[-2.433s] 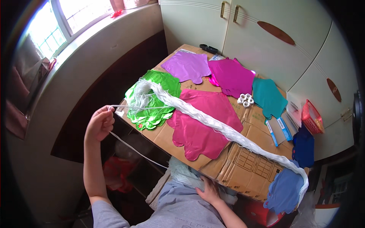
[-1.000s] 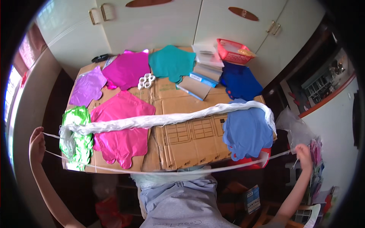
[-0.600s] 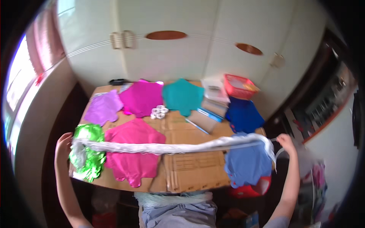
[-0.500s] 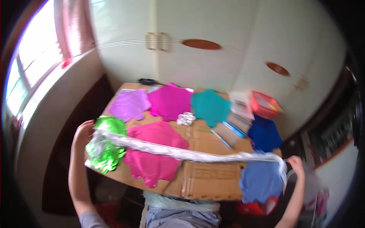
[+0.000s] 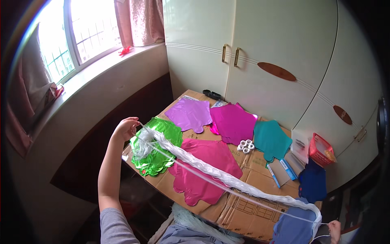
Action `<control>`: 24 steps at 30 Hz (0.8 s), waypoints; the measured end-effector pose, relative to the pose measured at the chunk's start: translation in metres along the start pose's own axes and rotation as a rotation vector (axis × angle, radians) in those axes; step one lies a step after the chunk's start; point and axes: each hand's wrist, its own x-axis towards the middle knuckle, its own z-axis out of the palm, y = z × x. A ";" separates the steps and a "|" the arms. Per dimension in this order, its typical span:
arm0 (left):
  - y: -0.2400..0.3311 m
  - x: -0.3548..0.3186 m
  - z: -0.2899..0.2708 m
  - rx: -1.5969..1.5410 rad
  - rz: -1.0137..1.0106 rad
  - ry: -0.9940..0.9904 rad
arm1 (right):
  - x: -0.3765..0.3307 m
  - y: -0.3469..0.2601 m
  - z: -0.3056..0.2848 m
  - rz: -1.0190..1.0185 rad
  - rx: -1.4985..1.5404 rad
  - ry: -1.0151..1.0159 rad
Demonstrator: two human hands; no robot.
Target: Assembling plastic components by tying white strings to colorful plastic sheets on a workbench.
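Note:
A long white skein of thread (image 5: 227, 179) stretches slantwise across the table, its left end a loose, frayed bundle. Just below it a thin white cord (image 5: 199, 173) runs taut from one hand toward the other. At the upper left, my left hand (image 5: 128, 127) is closed, its fingertips pinching the cord beside the bundle. My right hand (image 5: 334, 231), low at the right edge, pinches the cord's other end where the skein bends down. Beneath the skein lie a shiny green foil sheet stack (image 5: 166, 132), a pink sheet (image 5: 205, 158) and a grey-blue sheet (image 5: 290, 227).
Purple (image 5: 189, 114), magenta (image 5: 233, 124) and teal (image 5: 272, 140) sheets line the far side of the cardboard-covered table (image 5: 248, 221). Several small white rolls (image 5: 245, 146), blue-and-white boxes (image 5: 288, 170), a dark blue sheet (image 5: 313, 181) and a red basket (image 5: 321, 150) sit nearby. A cabinet (image 5: 199, 24) stands behind.
The view has turned left, so table and hands appear farther right and the skein slants more. The cord now shows apart from the skein. Both hands keep their hold.

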 end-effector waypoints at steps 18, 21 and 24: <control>-0.035 0.038 -0.014 0.378 0.171 0.086 | 0.025 0.005 0.049 -0.088 -0.278 0.012; -0.042 0.046 -0.015 0.257 0.120 0.081 | 0.035 0.010 0.061 -0.216 -0.402 0.212; -0.044 0.040 -0.027 0.293 0.196 0.087 | 0.031 -0.019 0.077 -0.444 -0.554 0.360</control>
